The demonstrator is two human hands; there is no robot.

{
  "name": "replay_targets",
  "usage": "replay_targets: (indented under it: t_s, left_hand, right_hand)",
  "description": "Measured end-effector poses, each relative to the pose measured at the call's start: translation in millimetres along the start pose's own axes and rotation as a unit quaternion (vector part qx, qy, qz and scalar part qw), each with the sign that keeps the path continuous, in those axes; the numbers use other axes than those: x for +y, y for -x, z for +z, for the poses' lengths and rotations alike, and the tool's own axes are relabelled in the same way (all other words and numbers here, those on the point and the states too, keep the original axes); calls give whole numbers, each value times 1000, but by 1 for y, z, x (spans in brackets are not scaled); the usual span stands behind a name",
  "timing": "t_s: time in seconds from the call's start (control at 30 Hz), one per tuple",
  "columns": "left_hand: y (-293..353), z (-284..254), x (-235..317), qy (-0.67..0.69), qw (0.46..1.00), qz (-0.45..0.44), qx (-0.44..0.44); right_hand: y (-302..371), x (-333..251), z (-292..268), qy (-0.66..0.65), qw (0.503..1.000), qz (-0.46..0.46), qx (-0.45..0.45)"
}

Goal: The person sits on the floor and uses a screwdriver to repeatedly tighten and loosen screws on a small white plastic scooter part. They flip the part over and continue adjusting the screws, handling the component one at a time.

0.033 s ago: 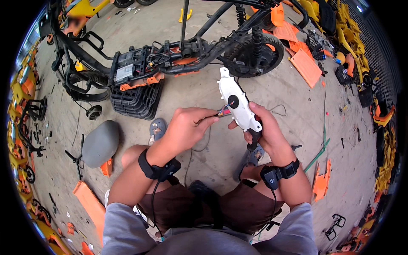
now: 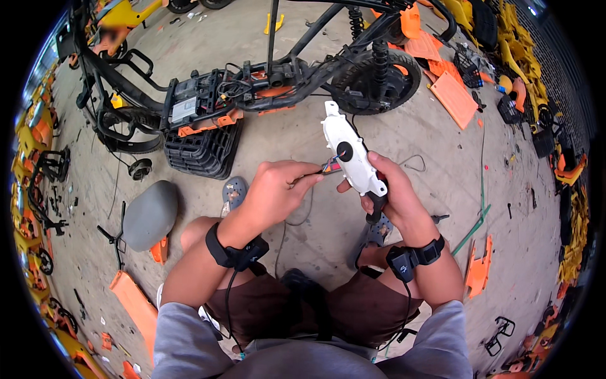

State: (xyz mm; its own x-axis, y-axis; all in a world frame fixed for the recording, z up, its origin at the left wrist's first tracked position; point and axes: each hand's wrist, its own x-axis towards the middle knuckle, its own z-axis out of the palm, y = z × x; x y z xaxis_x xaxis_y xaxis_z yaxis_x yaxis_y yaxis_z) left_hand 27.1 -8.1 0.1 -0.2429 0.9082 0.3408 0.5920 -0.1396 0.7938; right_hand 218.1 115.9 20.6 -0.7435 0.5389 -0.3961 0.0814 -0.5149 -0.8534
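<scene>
A white elongated plastic housing (image 2: 353, 151) with screw tabs at its ends is tilted in front of me. At its middle is a round black grommet (image 2: 344, 151) with thin coloured wires (image 2: 331, 165) coming out. My right hand (image 2: 399, 188) grips the housing's lower right side, thumb along its edge. A black piece (image 2: 377, 207) hangs at the lower end beneath that palm. My left hand (image 2: 278, 189) pinches the wires between thumb and fingers, just left of the housing. Its fingers partly hide the wire ends and a small reddish piece there.
Ahead stands a stripped black scooter frame (image 2: 297, 69) with a rear wheel (image 2: 379, 82). A black crate (image 2: 205, 148) sits under it. To the left are a grey seat (image 2: 150, 215) and an orange panel (image 2: 134, 306). Orange panels (image 2: 454, 101) and yellow parts (image 2: 517, 50) lie at the right.
</scene>
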Motion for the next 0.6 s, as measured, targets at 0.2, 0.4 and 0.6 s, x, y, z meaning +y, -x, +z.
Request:
replay_targets:
  t_s: [0.2, 0.4, 0.6]
  left_hand:
    - [-3, -3, -3, -67, 995, 73, 23]
    - [-3, 8, -14, -129, 989, 72, 30]
    - [-6, 7, -4, -174, 977, 94, 80]
  right_hand:
    - [-4, 4, 8, -26, 998, -13, -47]
    - [-5, 13, 11, -61, 998, 6, -33]
    - [-2, 13, 8, -111, 992, -5, -66]
